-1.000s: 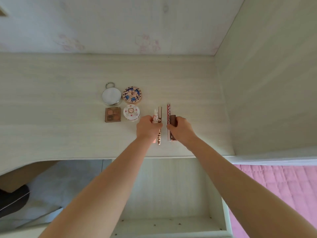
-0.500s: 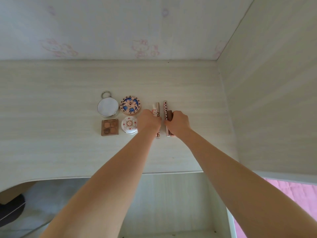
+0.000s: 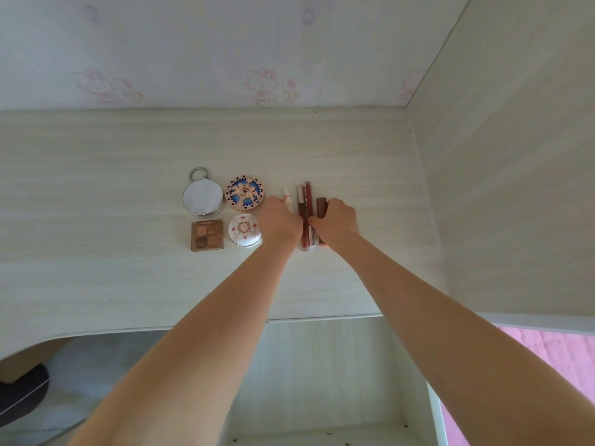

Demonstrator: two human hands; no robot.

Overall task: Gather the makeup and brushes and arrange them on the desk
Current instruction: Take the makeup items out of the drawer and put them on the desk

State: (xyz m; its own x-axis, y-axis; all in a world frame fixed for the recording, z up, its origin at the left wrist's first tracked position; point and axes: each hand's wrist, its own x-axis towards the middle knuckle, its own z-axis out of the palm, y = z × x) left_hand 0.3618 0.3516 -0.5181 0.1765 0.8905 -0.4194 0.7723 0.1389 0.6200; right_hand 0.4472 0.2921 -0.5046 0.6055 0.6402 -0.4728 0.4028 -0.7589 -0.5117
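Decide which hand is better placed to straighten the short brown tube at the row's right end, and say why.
Right, most likely. The right hand grips the short brown tube; the left hand sits beyond the two long tubes, beside the white tube.

finishes, desk area
desk [image 3: 96, 268]: pale wood-grain laminate, matt, smooth. mirror [image 3: 202, 197]: shiny metal rim, glossy face. tubes [image 3: 304, 196]: glossy plastic. wall [image 3: 193, 43], top: smooth printed paper. cloth [image 3: 547, 358], lower right: quilted, matt.
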